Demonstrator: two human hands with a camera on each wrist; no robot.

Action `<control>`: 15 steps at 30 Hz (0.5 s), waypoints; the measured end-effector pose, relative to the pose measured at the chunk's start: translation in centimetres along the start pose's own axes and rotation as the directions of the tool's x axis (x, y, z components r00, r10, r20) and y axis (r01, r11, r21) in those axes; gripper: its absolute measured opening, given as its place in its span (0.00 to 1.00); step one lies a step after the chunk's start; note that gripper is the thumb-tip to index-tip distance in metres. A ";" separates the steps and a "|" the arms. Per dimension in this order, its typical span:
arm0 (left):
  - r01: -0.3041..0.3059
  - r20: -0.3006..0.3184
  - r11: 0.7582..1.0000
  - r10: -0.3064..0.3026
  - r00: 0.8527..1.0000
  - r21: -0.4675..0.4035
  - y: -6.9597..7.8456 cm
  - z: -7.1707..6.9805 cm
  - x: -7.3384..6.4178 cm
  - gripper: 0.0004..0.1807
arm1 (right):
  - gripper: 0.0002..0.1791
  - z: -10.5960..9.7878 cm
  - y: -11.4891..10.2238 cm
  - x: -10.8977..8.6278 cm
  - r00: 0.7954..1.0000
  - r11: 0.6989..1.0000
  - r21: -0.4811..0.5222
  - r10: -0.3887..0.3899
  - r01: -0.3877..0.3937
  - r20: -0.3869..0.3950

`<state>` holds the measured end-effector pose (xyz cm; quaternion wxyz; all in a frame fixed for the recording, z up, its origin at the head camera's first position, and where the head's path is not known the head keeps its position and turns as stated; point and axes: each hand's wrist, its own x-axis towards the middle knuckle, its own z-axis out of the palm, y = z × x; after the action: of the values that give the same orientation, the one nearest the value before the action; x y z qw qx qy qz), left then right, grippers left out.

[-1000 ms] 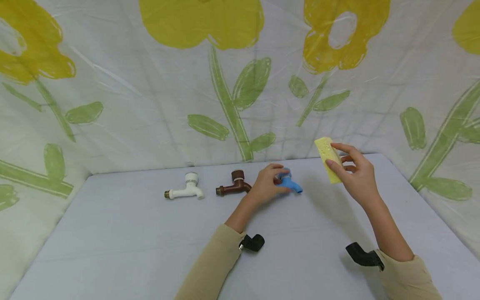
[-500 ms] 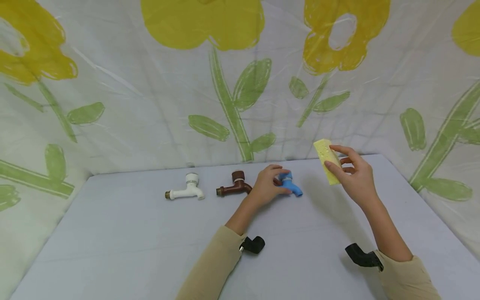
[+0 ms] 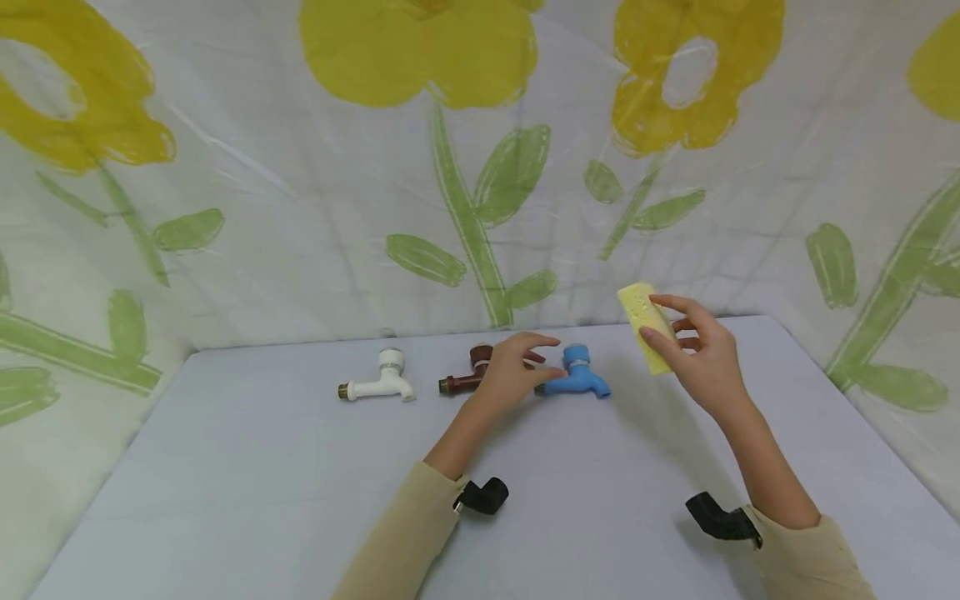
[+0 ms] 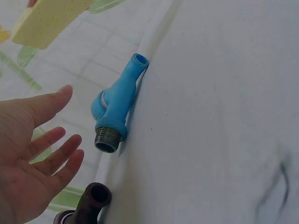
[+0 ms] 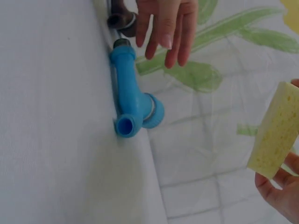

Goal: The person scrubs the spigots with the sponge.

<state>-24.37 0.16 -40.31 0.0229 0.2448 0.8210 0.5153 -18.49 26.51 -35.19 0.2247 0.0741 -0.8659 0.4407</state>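
A blue faucet (image 3: 577, 379) lies on the table, its threaded end toward my left hand (image 3: 513, 372). That hand is off the faucet, its fingers spread and holding nothing; in the left wrist view a gap shows between the fingers and the blue faucet (image 4: 119, 100). My right hand (image 3: 705, 358) pinches a yellow sponge (image 3: 643, 321) between thumb and fingers, raised above the table to the right of the faucet. In the right wrist view the sponge (image 5: 275, 133) shows its pitted face. Behind my left hand a brown faucet (image 3: 459, 383) is partly hidden.
A white faucet (image 3: 382, 379) with a brass threaded end lies at the left of the row. The white table (image 3: 247, 467) reaches back to a hanging sheet (image 3: 300, 250) printed with flowers. Black curved pieces (image 3: 487, 496) stick out from both sleeves.
My left hand has let go of the blue faucet and drawn back to the left, over the brown one. The right hand with the sponge has shifted only slightly.
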 end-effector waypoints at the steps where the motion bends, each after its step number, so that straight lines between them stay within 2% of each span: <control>1: -0.002 -0.007 1.000 0.002 1.000 -0.002 0.0 -0.3 -0.2 0.25 | 0.26 0.2 -0.1 0.0 1.000 1.000 -0.004 -0.004 0.004 0.003; 9: -0.042 -0.092 0.998 0.045 0.995 0.035 -0.5 -3.6 -2.1 0.23 | 0.25 1.9 -1.2 0.4 0.999 1.000 -0.004 -0.015 0.016 0.050; 15: -0.003 -0.159 0.999 0.011 0.987 0.049 -1.3 -5.9 -3.8 0.22 | 0.25 3.2 -2.1 0.6 0.996 1.000 0.024 -0.014 0.012 0.084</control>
<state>-23.26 -6.82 -39.47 -0.0506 0.2060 0.8317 0.5132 -19.36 22.67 -35.02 0.1899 0.1008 -0.8690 0.4457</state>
